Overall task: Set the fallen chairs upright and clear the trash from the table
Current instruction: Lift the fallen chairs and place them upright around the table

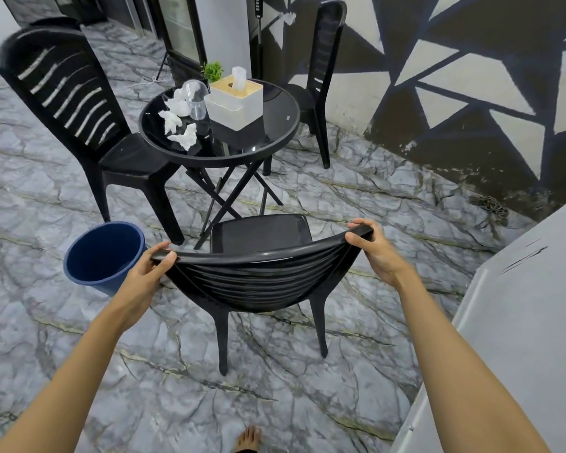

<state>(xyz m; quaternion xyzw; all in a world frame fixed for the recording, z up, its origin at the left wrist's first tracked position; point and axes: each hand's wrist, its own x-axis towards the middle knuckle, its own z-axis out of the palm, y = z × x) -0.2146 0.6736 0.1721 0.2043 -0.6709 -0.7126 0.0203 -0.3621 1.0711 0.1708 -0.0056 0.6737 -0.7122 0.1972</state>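
Chair back [258, 279] gripped in your curled left hand [147, 273] and right hand [376, 253]; push hard and it rams the table [275, 109] beyond

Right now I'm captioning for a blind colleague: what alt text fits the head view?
A person's left hand and right hand grip the backrest top of an upright black chair facing a round table with crumpled tissues, a clear cup, a tissue box and a plant. A blue bin stands beside the chair.

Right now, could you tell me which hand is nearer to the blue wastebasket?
Left. The left hand grips the chair's backrest beside the blue wastebasket; the right hand grips its opposite end.
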